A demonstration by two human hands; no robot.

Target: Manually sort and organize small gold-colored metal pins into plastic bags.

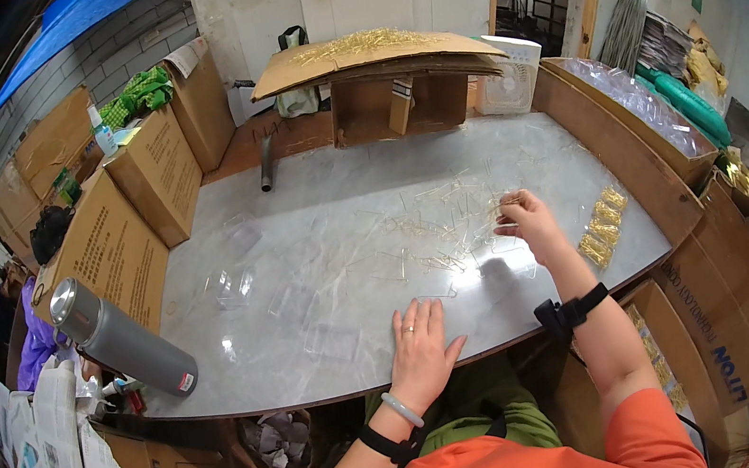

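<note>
Orange shirt (507,464) nearest; left hand (422,352) flat, right hand (528,220) pinching gold wires (497,206); hasty tugging could snag and scatter the pile (423,225)

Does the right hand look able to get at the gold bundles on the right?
Probably yes: the gold bundles lie just right of the right hand, with only tabletop visible between them.

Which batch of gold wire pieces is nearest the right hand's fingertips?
The loose scatter mid-table: it reaches the right hand, while the clustered row lies further right and the heap sits on cardboard beyond.
</note>
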